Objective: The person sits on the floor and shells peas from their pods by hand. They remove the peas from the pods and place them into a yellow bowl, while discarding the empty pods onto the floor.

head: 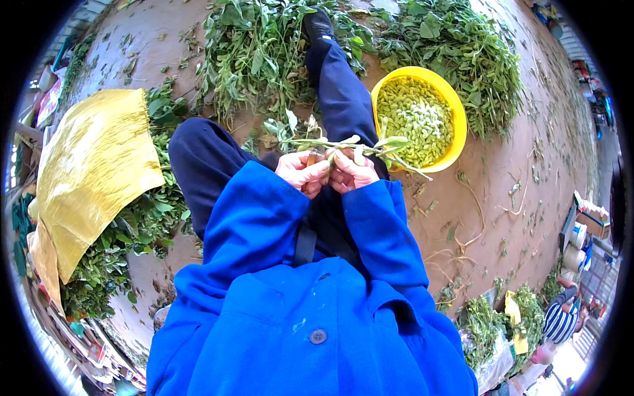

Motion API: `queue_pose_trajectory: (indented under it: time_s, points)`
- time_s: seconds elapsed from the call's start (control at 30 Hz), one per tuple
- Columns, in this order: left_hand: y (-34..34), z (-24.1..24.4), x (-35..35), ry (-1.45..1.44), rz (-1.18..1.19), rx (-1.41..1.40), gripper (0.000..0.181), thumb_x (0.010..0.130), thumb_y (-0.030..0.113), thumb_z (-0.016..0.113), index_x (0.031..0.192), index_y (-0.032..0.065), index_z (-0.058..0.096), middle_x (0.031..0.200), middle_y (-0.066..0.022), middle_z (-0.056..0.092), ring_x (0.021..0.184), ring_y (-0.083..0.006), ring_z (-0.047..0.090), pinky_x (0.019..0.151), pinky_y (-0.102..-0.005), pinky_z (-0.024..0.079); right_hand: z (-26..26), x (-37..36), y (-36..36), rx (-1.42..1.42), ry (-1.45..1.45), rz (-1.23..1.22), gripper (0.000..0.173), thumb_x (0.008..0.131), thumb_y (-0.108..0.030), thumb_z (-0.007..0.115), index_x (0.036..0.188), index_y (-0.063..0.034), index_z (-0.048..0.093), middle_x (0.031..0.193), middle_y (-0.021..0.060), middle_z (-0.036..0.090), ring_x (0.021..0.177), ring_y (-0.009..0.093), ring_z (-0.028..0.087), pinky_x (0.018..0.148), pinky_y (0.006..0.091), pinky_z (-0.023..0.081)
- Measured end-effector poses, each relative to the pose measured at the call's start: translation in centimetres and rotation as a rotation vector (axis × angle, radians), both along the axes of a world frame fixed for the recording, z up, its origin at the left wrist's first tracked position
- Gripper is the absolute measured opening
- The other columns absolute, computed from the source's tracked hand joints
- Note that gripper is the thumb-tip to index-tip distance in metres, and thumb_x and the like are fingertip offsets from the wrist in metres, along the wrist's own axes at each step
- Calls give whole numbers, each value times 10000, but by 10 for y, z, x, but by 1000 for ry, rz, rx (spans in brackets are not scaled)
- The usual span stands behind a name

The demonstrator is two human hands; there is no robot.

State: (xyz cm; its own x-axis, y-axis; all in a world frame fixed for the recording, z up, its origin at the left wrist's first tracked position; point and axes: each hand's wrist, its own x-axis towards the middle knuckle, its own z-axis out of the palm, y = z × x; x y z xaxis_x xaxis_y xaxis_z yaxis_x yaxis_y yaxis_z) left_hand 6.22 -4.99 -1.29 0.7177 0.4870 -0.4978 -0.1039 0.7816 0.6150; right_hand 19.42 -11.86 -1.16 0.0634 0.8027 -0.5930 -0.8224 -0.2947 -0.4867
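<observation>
My left hand (pixel 302 171) and my right hand (pixel 352 171) are close together above my lap. Between them they grip a leafy bean plant stem (pixel 366 147) with green pods on it. The fingertips meet around a pod near the middle of the stem. Something brown, perhaps a finger band, shows at my left fingers. The stem's right end reaches over the near rim of a yellow bucket (pixel 460 133), which is well filled with loose green pods (pixel 418 116). This bucket stands on the floor beside my outstretched leg.
Cut bean plants lie in heaps ahead (pixel 252 64) and beyond the bucket (pixel 455 54). To the left, a yellow woven sheet (pixel 99 173) covers part of another heap (pixel 143 218). Loose leaves and stems litter the brown floor (pixel 535 163). Another person (pixel 559 321) is at the lower right, near more plants.
</observation>
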Motion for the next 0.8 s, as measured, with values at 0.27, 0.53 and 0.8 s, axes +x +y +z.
queue_pose_trajectory:
  time_s: [0.27, 0.53, 0.8]
  points:
    - [-10, 21, 8, 150, 48, 446, 107, 803, 133, 570, 789, 28, 564, 617, -48, 574, 422, -50, 426, 380, -191, 320, 0, -5, -3, 67, -95, -58, 161, 776, -146, 607, 858, -26, 537, 658, 32, 537, 482, 80, 476, 375, 177, 335]
    - [-18, 11, 5, 305, 73, 549, 69, 801, 54, 548, 745, 13, 554, 605, 27, 525, 536, -15, 410, 468, -178, 304, -2, -7, -6, 91, -91, -60, 150, 784, -149, 596, 831, -12, 557, 671, 36, 574, 467, 67, 489, 368, 178, 345]
    - [-21, -1, 8, 275, 187, 483, 80, 827, 59, 513, 774, 7, 543, 645, -10, 565, 556, -45, 480, 505, -181, 370, -7, -14, -8, 75, -209, -69, 204, 790, -175, 594, 890, 2, 580, 595, 36, 560, 388, 63, 437, 355, 177, 316]
